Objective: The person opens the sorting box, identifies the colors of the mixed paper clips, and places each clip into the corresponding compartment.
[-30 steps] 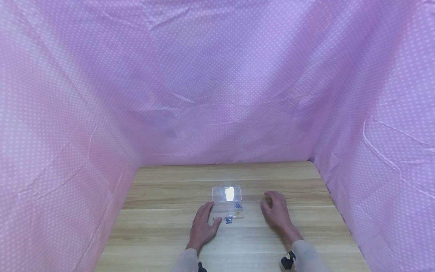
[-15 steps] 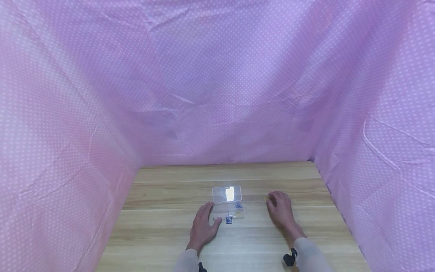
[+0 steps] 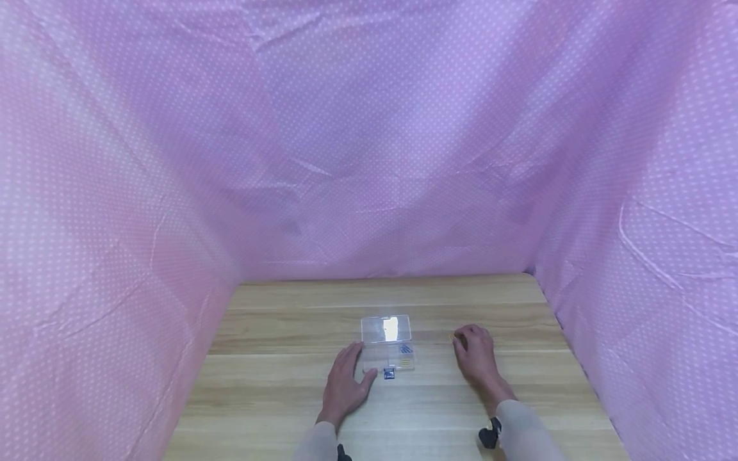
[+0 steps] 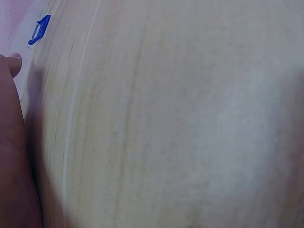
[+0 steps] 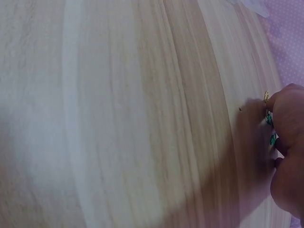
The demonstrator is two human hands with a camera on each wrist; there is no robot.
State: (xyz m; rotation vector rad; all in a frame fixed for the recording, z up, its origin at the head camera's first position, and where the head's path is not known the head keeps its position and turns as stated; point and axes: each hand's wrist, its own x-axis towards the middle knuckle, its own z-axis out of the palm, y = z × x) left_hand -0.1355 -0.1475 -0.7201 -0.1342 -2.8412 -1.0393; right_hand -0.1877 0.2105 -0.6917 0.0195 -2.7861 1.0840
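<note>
A clear plastic compartment box [image 3: 376,354] lies on the table with its lid [image 3: 373,328] folded back. Small blue pieces [image 3: 406,349] and yellow pieces [image 3: 406,362] sit in its right-hand compartments. A blue clasp [image 3: 389,372] is at its front edge. My left hand [image 3: 344,385] rests along the box's left end, index finger at the back corner and thumb at the front edge, fingers fairly straight. My right hand [image 3: 477,353] bends its fingers down over small gold [image 5: 266,96] and green [image 5: 269,118] wire pieces, like paper clips; I cannot tell whether it pinches one.
The wood-grain table [image 3: 277,358] is enclosed by pink dotted cloth [image 3: 369,230] at the back and both sides. A bright reflection lies on the lid. Black wrist gear [image 3: 489,435] shows by the right sleeve [image 3: 524,429].
My right hand has shifted a little to the right, away from the box, and the gold pieces now show past its fingertips. The left hand and the box have stayed in place.
</note>
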